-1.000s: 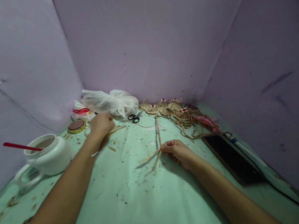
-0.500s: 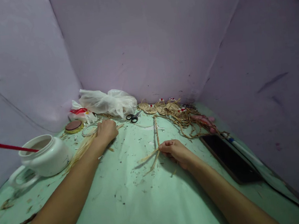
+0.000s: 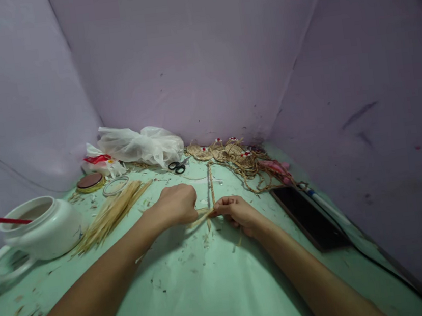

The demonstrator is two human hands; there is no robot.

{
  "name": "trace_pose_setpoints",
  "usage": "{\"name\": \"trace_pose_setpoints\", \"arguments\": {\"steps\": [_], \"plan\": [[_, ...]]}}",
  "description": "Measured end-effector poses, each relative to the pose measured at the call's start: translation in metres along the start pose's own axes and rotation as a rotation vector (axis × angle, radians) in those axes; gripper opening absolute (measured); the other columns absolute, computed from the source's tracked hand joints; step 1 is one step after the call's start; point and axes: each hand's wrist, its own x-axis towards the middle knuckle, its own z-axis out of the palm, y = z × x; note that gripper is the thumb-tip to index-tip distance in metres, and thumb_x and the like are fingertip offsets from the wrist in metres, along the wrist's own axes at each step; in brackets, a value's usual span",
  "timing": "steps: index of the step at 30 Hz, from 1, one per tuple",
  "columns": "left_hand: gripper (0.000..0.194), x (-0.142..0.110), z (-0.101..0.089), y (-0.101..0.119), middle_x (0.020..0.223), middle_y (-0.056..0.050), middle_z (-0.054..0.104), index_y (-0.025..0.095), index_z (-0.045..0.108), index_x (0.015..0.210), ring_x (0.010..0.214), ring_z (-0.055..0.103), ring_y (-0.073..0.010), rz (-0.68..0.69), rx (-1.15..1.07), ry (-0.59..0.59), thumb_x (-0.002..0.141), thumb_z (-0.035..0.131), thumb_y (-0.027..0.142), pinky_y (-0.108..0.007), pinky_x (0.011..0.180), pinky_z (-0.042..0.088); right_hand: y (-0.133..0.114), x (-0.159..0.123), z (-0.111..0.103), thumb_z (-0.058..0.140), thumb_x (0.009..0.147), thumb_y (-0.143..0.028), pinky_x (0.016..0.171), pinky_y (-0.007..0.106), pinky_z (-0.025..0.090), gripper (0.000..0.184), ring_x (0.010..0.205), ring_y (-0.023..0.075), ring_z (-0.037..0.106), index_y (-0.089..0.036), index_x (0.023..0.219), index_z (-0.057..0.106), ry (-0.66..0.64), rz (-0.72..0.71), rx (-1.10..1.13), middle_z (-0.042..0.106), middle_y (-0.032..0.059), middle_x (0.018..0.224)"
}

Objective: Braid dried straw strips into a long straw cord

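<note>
My right hand (image 3: 241, 213) pinches the lower end of a thin twisted fibre cord (image 3: 211, 183), which runs straight away from me toward the back of the table. Pale loose strands (image 3: 203, 219) stick out to the left from that pinch. Close by on the left, my left hand (image 3: 180, 203) is closed, palm down, at the end of a pale fibre strand; its fingertips are mostly hidden. Further left lies a fanned bundle of dry straw-coloured fibres (image 3: 114, 216), apart from both hands.
Behind the hands are black scissors (image 3: 177, 167), a white plastic bag (image 3: 142, 146) and a heap of woven pieces and cord (image 3: 246, 161). A white mug (image 3: 47, 234) with a red stick stands left, near a round tin (image 3: 90, 183). A dark phone (image 3: 310, 217) lies right.
My left hand has come from the fibre bundle over to the right, close beside my right hand. The right hand keeps its pinch on the cord. The whole view has shifted slightly.
</note>
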Motion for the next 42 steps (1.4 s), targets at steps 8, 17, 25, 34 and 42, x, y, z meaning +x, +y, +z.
{"name": "trace_pose_setpoints", "arguments": {"steps": [8, 17, 25, 34, 42], "plan": [[0.018, 0.003, 0.003, -0.006, 0.054, -0.003, 0.057, 0.018, 0.062, 0.056, 0.05, 0.047, -0.0138, 0.08, -0.139, 0.03, 0.053, 0.044, 0.018, -0.024, 0.046, 0.026, 0.003, 0.003, -0.002, 0.057, 0.059, -0.025, 0.035, 0.021, 0.008, 0.013, 0.032, 0.0028, 0.017, -0.015, 0.058, 0.05, 0.032, -0.002, 0.005, 0.029, -0.0095, 0.034], [0.021, 0.01, 0.017, -0.016, 0.053, -0.001, 0.057, 0.017, 0.063, 0.061, 0.049, 0.046, -0.0116, 0.195, -0.364, -0.084, 0.055, 0.045, 0.022, -0.021, 0.046, 0.029, 0.002, 0.002, -0.003, 0.058, 0.057, -0.022, 0.036, 0.022, 0.008, 0.011, 0.032, 0.0025, 0.018, -0.015, 0.058, 0.051, 0.04, 0.001, 0.004, 0.03, -0.0095, 0.034], [0.023, 0.018, 0.022, -0.023, 0.057, -0.002, 0.059, 0.017, 0.064, 0.061, 0.05, 0.047, -0.0131, 0.067, -0.254, -0.13, 0.05, 0.044, 0.018, -0.022, 0.046, 0.03, -0.002, -0.001, -0.002, 0.057, 0.058, -0.02, 0.036, 0.022, 0.007, 0.008, 0.031, 0.0023, 0.016, -0.014, 0.058, 0.052, 0.026, 0.023, 0.02, 0.029, -0.0096, 0.033], [0.034, 0.016, 0.02, -0.01, 0.044, 0.001, 0.044, 0.013, 0.062, 0.058, 0.043, 0.035, -0.0089, 0.004, -0.422, 0.005, 0.062, 0.046, 0.043, -0.022, 0.043, 0.023, 0.0, 0.0, -0.003, 0.058, 0.057, -0.022, 0.035, 0.021, 0.009, 0.011, 0.032, 0.0024, 0.019, -0.013, 0.056, 0.053, 0.02, -0.01, 0.015, 0.033, -0.0083, 0.035], [0.012, 0.012, 0.023, 0.005, 0.038, 0.004, 0.035, 0.012, 0.056, 0.053, 0.038, 0.03, -0.0065, -0.034, -0.785, -0.162, 0.054, 0.05, 0.023, -0.02, 0.039, 0.022, 0.002, 0.001, 0.0, 0.057, 0.06, -0.027, 0.037, 0.021, 0.01, 0.015, 0.034, 0.0028, 0.02, -0.014, 0.055, 0.05, 0.03, -0.051, -0.041, 0.039, -0.0065, 0.039]]}}
